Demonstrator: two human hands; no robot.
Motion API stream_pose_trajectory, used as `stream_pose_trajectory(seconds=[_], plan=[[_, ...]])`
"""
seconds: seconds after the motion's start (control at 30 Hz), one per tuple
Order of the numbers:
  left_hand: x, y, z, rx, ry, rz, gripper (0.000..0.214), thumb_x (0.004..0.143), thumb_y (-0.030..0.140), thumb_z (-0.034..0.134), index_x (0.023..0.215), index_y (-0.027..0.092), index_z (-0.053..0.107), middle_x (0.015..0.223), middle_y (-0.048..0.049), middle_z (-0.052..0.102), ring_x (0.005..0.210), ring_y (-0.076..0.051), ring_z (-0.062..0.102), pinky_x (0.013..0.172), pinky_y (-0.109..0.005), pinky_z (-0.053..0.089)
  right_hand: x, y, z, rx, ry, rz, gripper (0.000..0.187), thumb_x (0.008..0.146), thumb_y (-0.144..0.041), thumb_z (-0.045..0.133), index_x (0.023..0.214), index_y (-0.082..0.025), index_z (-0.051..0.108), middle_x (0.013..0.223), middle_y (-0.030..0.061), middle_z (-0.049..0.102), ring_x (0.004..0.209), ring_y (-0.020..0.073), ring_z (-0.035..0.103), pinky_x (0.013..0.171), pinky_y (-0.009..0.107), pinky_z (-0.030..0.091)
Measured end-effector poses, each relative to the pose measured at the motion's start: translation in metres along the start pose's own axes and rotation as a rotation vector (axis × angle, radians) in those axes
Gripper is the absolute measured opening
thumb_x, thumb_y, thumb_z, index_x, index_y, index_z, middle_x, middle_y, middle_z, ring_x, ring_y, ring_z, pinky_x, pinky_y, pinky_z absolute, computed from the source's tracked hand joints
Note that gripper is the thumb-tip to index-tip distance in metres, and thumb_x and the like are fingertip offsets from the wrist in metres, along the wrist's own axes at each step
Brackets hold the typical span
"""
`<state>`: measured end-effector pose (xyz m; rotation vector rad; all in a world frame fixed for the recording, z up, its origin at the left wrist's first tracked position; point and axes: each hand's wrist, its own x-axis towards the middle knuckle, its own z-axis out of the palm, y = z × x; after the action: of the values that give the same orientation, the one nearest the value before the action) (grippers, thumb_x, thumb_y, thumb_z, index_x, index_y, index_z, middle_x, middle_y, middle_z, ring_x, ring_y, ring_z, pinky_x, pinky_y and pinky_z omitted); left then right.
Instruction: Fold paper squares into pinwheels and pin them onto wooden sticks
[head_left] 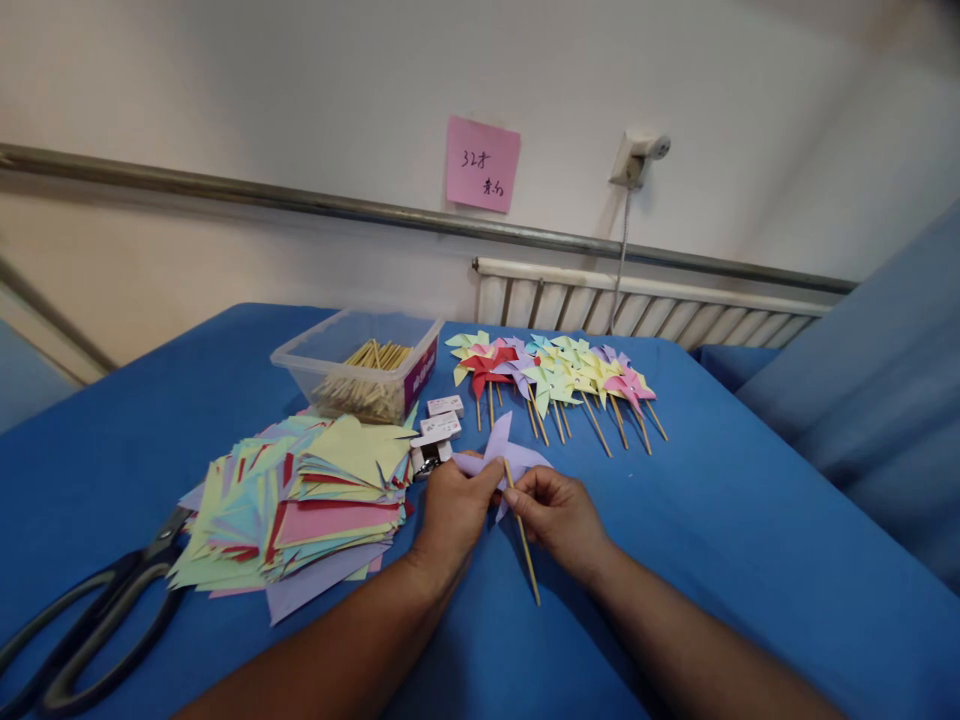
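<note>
Between my two hands is a purple paper pinwheel [499, 440] with a thin wooden stick [528, 558] crossing its near side and slanting down to the right. My left hand [459, 505] is closed on the pinwheel's paper from the left, its thumb near the middle by the stick's top. From the right, my right hand [556, 508] pinches at the stick and the lower paper just below the centre. Whether a pin joins paper and stick is hidden by my fingers. Just beyond my left hand lies an opened small white box [431, 455] with shiny metal bits in it.
Left of my hands is a heap of coloured paper pieces [330, 520], with large scissors [127, 590] beside it. A clear plastic box [352, 345] of wooden sticks [371, 375] stands behind. Several pinwheels [555, 375] lie at the blue table's [712, 520] back edge.
</note>
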<state>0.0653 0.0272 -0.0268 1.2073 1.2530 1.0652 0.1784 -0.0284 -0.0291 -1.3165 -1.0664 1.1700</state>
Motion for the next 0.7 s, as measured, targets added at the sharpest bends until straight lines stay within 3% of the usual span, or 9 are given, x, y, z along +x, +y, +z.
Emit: stream_pose_trajectory(seconds=[0.27,0.7], plan=[[0.001,-0.004,0.0,0.006,-0.003,0.026,0.022,0.059,0.035,0.069,0.052,0.018,0.058,0.046,0.0031,0.054,0.044,-0.012,0.049,0.044,-0.022,0.034,0.001,0.0,-0.001,-0.004,0.005,0.008,0.035,0.069,-0.048,0.065,0.062,-0.02,0.047,0.04,-0.0091,0.043,0.034,0.0051,0.033,0.035,0.019,0.023],[-0.004,0.009,-0.001,0.07,0.003,0.057,0.023,0.059,0.037,0.069,0.05,0.018,0.061,0.045,0.002,0.055,0.045,-0.013,0.049,0.045,-0.022,0.033,0.002,-0.003,-0.004,0.001,-0.049,0.033,0.034,0.069,-0.048,0.065,0.062,-0.02,0.047,0.04,-0.0086,0.045,0.033,0.0057,0.035,0.035,0.019,0.028]])
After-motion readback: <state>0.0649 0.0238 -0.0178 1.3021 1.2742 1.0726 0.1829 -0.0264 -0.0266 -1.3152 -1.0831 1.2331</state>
